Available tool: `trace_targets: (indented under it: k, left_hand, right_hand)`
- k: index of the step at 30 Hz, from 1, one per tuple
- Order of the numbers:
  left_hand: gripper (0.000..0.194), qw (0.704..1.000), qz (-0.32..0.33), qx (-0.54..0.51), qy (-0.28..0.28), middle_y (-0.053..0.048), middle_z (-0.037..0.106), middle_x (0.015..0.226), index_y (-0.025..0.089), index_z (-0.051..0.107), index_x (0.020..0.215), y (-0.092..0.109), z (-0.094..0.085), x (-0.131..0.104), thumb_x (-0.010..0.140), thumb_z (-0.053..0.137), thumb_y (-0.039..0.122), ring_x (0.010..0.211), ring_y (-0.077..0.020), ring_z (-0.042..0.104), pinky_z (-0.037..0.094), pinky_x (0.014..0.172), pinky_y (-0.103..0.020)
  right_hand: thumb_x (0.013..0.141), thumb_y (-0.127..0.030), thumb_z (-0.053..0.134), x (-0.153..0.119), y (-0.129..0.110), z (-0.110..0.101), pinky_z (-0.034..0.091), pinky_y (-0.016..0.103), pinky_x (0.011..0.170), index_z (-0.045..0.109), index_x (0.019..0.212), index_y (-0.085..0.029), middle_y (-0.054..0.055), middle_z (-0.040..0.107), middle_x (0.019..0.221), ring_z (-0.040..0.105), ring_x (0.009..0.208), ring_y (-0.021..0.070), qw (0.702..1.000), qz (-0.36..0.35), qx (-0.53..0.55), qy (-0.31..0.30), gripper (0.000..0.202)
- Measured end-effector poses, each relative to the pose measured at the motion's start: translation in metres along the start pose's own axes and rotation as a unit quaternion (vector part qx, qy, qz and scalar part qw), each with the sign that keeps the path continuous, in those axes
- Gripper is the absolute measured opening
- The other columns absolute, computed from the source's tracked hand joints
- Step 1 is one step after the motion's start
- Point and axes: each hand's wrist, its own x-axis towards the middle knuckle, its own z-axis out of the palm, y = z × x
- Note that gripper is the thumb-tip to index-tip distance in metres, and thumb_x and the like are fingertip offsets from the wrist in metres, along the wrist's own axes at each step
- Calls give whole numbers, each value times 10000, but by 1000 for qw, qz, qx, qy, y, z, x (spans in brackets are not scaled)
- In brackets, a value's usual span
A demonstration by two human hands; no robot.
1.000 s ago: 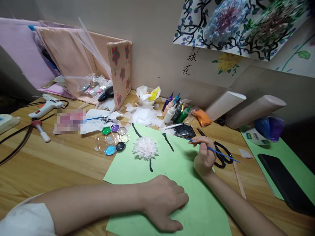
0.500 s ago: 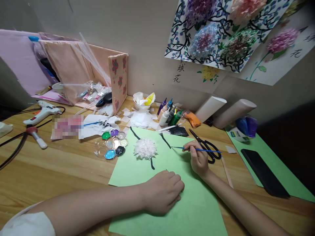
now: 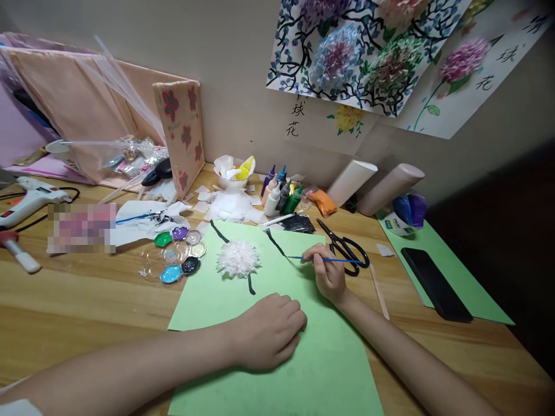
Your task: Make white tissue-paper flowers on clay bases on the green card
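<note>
Between the fingers of my right hand (image 3: 327,274) is a thin blue paintbrush (image 3: 342,260). Its tip meets the lower end of a black painted line (image 3: 275,242) on the green paper (image 3: 277,387). My left hand (image 3: 273,332) rests on the same sheet, palm down with fingers curled in; nothing shows in it. Above it on the paper sits a white ruffled flower (image 3: 238,258). Short black strokes stick out at its upper left and below. A clear paint palette (image 3: 151,268) with green, purple, blue and black paint lies left of the sheet.
Black-handled scissors (image 3: 347,248) lie just beyond my right hand, with a wooden stick (image 3: 380,292) beside them. Several paint bottles (image 3: 273,199) stand behind the paper. A glue gun (image 3: 32,199) is at the left, a black phone (image 3: 436,283) at the right. Flower pictures (image 3: 342,63) hang on the wall.
The whole view has shifted, so things appear further left. The brush tip stays at the right black line's lower end, which looks slightly longer. My left hand keeps its place on the paper.
</note>
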Motion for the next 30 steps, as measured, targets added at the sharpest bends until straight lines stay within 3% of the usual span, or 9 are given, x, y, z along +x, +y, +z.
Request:
trace_targets:
  k: [12, 15, 18, 20, 23, 27, 30]
  left_hand:
    - [96, 1000, 8, 16, 0, -47, 534, 867, 182, 447, 941, 1, 0, 0, 878, 424, 251, 776, -176, 479, 372, 701, -313]
    - [96, 999, 22, 38, 8, -49, 533, 843, 174, 456, 898, 1, 3, 0, 866, 440, 264, 743, -175, 478, 369, 665, -315]
    - [121, 997, 46, 64, 15, -51, 544, 829, 162, 469, 859, 0, 6, 0, 842, 474, 282, 721, -175, 486, 369, 623, -321]
    - [131, 995, 66, 70, 19, -50, 559, 819, 156, 479, 852, 0, 9, 0, 832, 485, 285, 715, -176, 500, 370, 605, -327]
    - [131, 995, 85, 58, 10, -47, 590, 817, 155, 488, 868, -1, 12, 1, 834, 474, 281, 702, -176, 533, 364, 563, -324]
    - [123, 996, 86, 15, -19, -51, 622, 830, 164, 494, 886, -1, 14, 2, 841, 452, 271, 727, -187, 585, 361, 515, -303]
    - [121, 995, 91, 3, -34, -58, 631, 830, 169, 496, 889, -1, 14, 2, 842, 442, 266, 742, -200, 599, 393, 550, -305]
  right_hand:
    - [903, -192, 334, 0, 1, -1, 433, 333, 628, 546, 776, -199, 30, 586, 690, 547, 674, 175, 1000, -26, -6, 7, 248]
    - [907, -191, 336, 1, -7, -1, 433, 337, 626, 545, 787, -204, 25, 590, 689, 549, 671, 176, 997, -49, 17, 52, 241]
    - [922, -204, 343, 12, -25, 5, 433, 325, 629, 552, 817, -208, 24, 589, 712, 554, 700, 173, 996, -23, 56, 68, 234]
    - [931, -216, 362, 26, -42, 12, 435, 309, 633, 561, 845, -206, 31, 591, 760, 561, 731, 167, 996, 5, 81, 42, 217]
    - [938, -241, 391, 55, -69, 30, 442, 290, 665, 573, 858, -202, 36, 611, 817, 573, 741, 150, 993, 14, 103, -62, 203]
    - [940, -257, 395, 89, -98, 60, 437, 265, 667, 576, 872, -190, 32, 636, 805, 582, 737, 144, 977, -10, 90, -192, 204]
    - [936, -234, 394, 98, -112, 83, 432, 254, 661, 568, 850, -189, 23, 637, 781, 586, 718, 138, 965, -34, 79, -248, 199]
